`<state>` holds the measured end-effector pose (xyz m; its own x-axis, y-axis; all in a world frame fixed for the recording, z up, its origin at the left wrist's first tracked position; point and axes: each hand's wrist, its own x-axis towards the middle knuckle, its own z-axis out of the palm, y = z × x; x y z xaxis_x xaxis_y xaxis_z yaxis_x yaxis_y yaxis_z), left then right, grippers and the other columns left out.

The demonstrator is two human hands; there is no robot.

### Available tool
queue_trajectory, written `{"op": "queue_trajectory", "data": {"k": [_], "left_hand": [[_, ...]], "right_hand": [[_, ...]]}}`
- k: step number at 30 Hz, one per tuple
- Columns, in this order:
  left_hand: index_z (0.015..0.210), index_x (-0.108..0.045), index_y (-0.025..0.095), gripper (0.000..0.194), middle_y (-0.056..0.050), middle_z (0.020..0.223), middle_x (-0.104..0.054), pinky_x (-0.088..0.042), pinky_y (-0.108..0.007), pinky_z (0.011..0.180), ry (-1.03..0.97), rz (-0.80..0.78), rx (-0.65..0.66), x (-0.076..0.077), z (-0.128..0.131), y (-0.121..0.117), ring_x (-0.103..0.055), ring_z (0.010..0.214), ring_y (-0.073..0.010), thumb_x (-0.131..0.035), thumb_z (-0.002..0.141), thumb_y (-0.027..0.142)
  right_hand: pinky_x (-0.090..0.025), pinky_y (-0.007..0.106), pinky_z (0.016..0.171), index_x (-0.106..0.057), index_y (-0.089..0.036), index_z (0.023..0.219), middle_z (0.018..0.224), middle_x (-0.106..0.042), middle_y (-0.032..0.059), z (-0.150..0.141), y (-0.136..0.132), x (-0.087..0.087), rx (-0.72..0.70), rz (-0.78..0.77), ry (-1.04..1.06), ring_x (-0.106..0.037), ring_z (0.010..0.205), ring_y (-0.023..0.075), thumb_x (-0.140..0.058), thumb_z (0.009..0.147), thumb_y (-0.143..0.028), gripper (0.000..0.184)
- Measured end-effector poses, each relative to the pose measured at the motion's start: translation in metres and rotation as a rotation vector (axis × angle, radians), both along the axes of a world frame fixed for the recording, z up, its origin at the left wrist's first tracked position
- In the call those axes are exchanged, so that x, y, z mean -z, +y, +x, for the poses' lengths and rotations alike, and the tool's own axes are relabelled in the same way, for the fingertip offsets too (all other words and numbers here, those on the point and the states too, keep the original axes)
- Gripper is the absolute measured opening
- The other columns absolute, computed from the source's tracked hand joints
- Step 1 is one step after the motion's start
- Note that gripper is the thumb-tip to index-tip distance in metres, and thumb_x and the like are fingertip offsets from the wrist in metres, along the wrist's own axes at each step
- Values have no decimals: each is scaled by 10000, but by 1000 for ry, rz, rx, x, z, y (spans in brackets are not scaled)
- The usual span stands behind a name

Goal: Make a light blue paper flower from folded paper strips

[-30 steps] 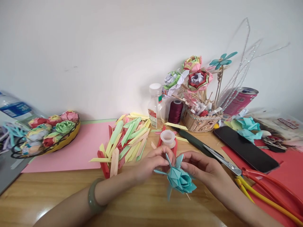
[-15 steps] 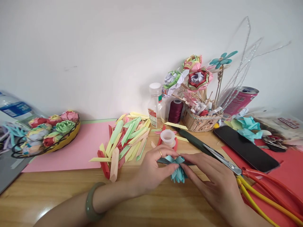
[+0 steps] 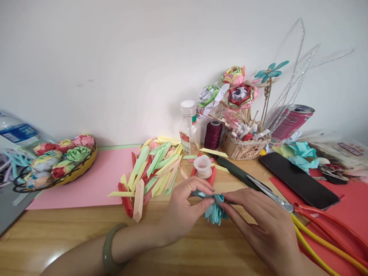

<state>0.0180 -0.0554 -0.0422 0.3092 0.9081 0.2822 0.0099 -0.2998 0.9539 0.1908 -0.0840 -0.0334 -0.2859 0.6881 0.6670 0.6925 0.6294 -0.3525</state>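
Observation:
Between my hands is a blue folded-paper flower (image 3: 214,212), its pleated petals hanging downward over the wooden table. My left hand (image 3: 191,201) pinches its upper left side between thumb and fingers. From the right, my right hand (image 3: 255,214) grips the flower's edge with thumb and fingertips. Part of the flower is hidden behind the fingers. Just beyond it stands a small white spool (image 3: 202,166) on red paper. Left of my hands lies a pile of folded paper strips (image 3: 156,168) in green, yellow, red and peach.
Scissors (image 3: 283,202) with red handles and yellow-handled pliers (image 3: 324,239) lie by my right arm. Behind them rests a black phone (image 3: 299,180). A clear bottle (image 3: 189,130), a maroon thread cone (image 3: 213,136) and a flower basket (image 3: 244,148) stand along the wall. Paper flowers fill a yellow basket (image 3: 83,165) at left.
The flower has tilted and turned slightly in my fingers, its petals now spreading lower. My right hand has shifted a little right; the left hand keeps its pinch.

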Motion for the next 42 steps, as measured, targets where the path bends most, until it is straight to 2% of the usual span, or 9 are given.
{"op": "queue_trajectory", "data": {"k": [5, 18, 34, 42], "left_hand": [[769, -555, 155, 72, -43, 839, -572, -468, -282, 753, -30, 7, 31, 1, 0, 2, -558, 829, -146, -622, 743, 158], [766, -527, 152, 82, -30, 801, -550, -453, -279, 737, -17, -65, 101, -4, -1, 4, -540, 789, -141, -606, 742, 149], [781, -516, 159, 81, -35, 789, -555, -438, -276, 722, 21, -19, 166, -2, -2, 6, -534, 771, -144, -588, 762, 192], [779, -505, 163, 77, -38, 788, -547, -427, -285, 726, 31, 5, 199, -3, -4, 7, -525, 769, -148, -571, 774, 203]], "right_hand": [[-464, 273, 601, -559, -209, 927, 731, -654, 8, -1, 2, 1, 5, 38, 13, -604, 658, 139, -616, 791, -170, 152], [-490, 271, 636, -538, -210, 925, 797, -645, 26, -1, 2, 1, -44, -15, 39, -611, 736, 147, -595, 800, -150, 150], [-456, 253, 582, -500, -204, 834, 763, -571, 25, 1, 7, -3, -129, -26, -18, -549, 693, 134, -538, 827, -118, 94], [-474, 247, 605, -496, -208, 918, 780, -577, 27, 1, 7, -3, -148, -27, 31, -566, 714, 138, -562, 818, -125, 146]]}}
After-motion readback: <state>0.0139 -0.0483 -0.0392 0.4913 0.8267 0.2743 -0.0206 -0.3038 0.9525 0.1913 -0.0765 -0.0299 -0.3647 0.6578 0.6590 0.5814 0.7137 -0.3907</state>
